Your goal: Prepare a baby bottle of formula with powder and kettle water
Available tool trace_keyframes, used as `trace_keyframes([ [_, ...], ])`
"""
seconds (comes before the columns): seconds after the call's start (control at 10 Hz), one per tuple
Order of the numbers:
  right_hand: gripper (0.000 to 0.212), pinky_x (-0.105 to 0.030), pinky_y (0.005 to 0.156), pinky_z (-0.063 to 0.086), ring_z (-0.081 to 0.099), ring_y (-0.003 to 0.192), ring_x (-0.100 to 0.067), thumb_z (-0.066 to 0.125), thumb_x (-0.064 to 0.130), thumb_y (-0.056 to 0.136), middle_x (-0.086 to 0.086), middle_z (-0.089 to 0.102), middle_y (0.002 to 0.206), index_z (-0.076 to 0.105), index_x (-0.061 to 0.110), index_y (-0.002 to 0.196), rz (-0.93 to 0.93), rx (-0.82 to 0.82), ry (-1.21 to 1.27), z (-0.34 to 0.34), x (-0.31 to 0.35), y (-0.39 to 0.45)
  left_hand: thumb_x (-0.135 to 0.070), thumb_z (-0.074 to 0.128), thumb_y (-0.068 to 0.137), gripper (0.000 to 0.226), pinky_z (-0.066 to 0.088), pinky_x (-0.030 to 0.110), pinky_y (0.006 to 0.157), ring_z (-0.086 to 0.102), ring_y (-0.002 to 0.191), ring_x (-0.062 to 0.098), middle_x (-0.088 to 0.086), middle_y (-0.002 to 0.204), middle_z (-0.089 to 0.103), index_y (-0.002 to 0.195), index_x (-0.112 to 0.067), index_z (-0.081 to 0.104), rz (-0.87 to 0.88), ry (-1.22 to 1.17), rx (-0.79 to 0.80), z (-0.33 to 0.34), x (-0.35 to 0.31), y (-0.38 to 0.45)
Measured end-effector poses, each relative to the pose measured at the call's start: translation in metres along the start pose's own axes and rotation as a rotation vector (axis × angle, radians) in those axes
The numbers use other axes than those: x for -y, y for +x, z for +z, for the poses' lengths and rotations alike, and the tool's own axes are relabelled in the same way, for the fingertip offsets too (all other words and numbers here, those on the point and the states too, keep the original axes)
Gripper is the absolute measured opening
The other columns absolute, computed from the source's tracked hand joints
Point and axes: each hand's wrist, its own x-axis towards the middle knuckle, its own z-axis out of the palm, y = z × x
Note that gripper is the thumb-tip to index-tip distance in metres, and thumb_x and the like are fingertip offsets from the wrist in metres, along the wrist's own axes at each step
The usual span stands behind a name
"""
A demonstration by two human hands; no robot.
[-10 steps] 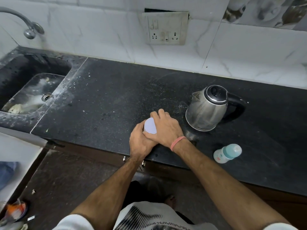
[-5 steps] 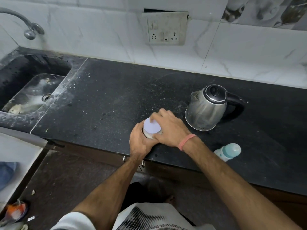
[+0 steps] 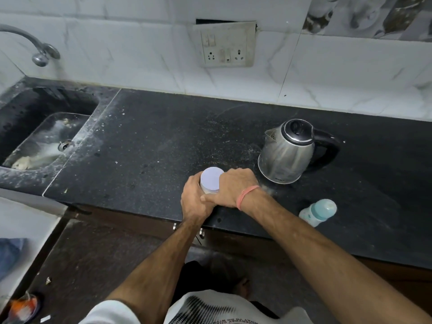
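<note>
A small powder jar with a pale lilac lid stands near the front edge of the black counter. My left hand wraps its body from the left and front. My right hand, with a pink band at the wrist, grips the jar's right side at the lid's rim. A steel kettle with a black lid and handle stands just right of the hands. A baby bottle with a teal cap lies on its side at the counter's front right.
A dark stone sink with a tap sits at the left. A wall socket plate hangs on the white tiled wall behind. The counter's front edge runs just under my hands, with cabinet knobs below.
My right hand has slid off the top of the lid to the jar's right side, leaving the whole lilac lid showing. The left hand kept its hold on the jar.
</note>
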Motion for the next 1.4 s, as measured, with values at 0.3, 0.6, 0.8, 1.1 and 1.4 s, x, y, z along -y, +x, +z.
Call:
trace_keyframes([
  [0.3, 0.088, -0.050, 0.104, 0.052, 0.060, 0.132, -0.038, 0.078, 0.044, 0.096, -0.008, 0.041, 0.161, 0.030, 0.041, 0.169, -0.215, -0.021, 0.117, 0.006, -0.005, 0.016, -0.066, 0.094, 0.057, 0.091, 0.057, 0.042, 0.087, 0.071, 0.108, 0.019, -0.010, 0.117, 0.068, 0.134, -0.027, 0.065, 0.057, 0.038, -0.035, 0.008, 0.003, 0.001],
  [0.6, 0.081, -0.048, 0.088, 0.051, 0.072, 0.107, -0.040, 0.055, 0.073, 0.100, -0.020, 0.065, 0.132, 0.041, 0.012, 0.152, -0.102, -0.213, 0.062, 0.029, 0.003, 0.018, -0.047, 0.081, 0.087, 0.051, 0.052, 0.041, 0.090, 0.065, 0.110, 0.017, -0.013, 0.122, 0.063, 0.133, -0.031, 0.065, 0.023, 0.020, -0.007, 0.003, 0.000, -0.004],
  [0.8, 0.089, -0.044, 0.071, 0.046, 0.076, 0.092, -0.038, 0.043, 0.078, 0.102, -0.019, 0.070, 0.122, 0.037, 0.011, 0.160, -0.085, -0.359, 0.019, 0.050, 0.002, 0.018, -0.054, 0.072, 0.079, 0.056, 0.055, 0.042, 0.093, 0.066, 0.110, 0.016, -0.015, 0.122, 0.064, 0.130, -0.033, 0.066, -0.022, 0.006, -0.013, 0.003, -0.006, -0.004],
  [1.1, 0.086, -0.048, 0.086, 0.054, 0.074, 0.105, -0.042, 0.056, 0.073, 0.098, -0.015, 0.066, 0.132, 0.032, 0.021, 0.162, 0.095, -0.314, 0.320, 0.058, 0.014, 0.011, -0.066, 0.070, 0.075, 0.070, 0.060, 0.056, 0.098, 0.066, 0.113, 0.019, -0.012, 0.125, 0.065, 0.136, -0.032, 0.060, 0.028, 0.074, 0.015, 0.003, 0.003, 0.000],
  [1.4, 0.102, -0.053, 0.102, 0.053, 0.070, 0.122, -0.044, 0.054, 0.092, 0.088, -0.013, 0.065, 0.149, 0.023, 0.032, 0.165, 0.149, -0.342, 0.519, 0.045, -0.038, -0.018, -0.087, 0.095, 0.061, 0.152, 0.035, 0.051, 0.131, 0.030, 0.164, 0.022, -0.004, 0.177, 0.026, 0.177, -0.029, 0.014, 0.174, 0.175, 0.022, -0.012, 0.025, -0.009],
])
